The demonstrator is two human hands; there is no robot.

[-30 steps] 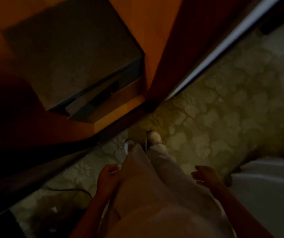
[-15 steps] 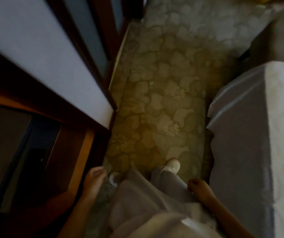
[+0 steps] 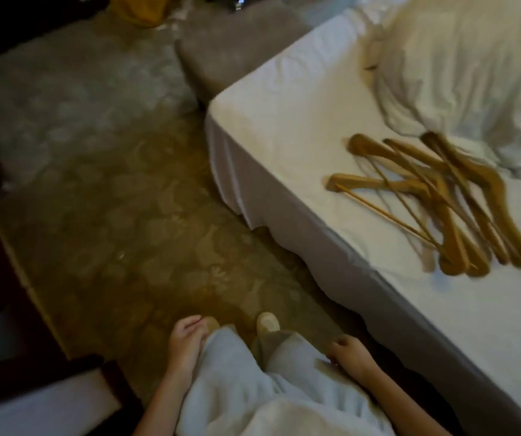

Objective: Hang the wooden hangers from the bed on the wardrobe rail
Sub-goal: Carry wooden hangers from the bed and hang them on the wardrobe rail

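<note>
Several wooden hangers (image 3: 441,199) lie in an overlapping heap on the white sheet of the bed (image 3: 284,127), near its right side. Both hands hang low beside my legs, far below the heap. My left hand (image 3: 186,341) rests against my trouser leg with fingers loosely extended and holds nothing. My right hand (image 3: 350,350) is loosely curled, also with nothing in it, close to the bed's side. The wardrobe rail is out of view.
A crumpled white duvet (image 3: 460,61) lies on the bed behind the hangers. Patterned carpet (image 3: 120,234) stretches ahead between the bed and dark wooden furniture (image 3: 7,325) on the left. A grey pouf (image 3: 230,55) stands past the bed corner.
The view has swung from the dark wardrobe corner round to the right, bringing the bed and hangers into sight. Both hands stayed down at my sides, holding nothing.
</note>
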